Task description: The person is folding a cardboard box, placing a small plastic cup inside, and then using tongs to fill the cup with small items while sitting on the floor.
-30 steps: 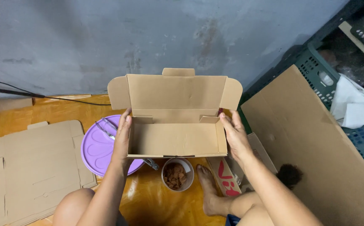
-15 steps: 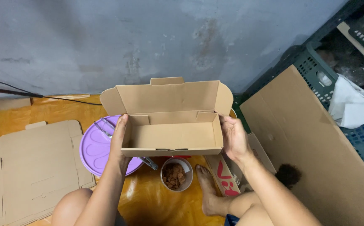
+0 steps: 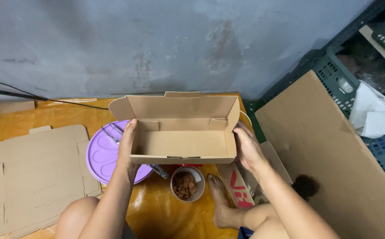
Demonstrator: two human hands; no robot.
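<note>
Bracing the open box [image 3: 181,132] by its two ends, the left hand [image 3: 127,144] and right hand [image 3: 245,148] each press a flat grip, steadying it above the cup [image 3: 186,183] and the purple lid [image 3: 108,152].

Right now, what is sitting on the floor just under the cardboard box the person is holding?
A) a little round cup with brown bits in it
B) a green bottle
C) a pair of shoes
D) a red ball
A: below the open cardboard box, held between the left hand and the right hand, a small round cup with brown pieces inside stands on the orange floor, next to a bare foot.
</note>
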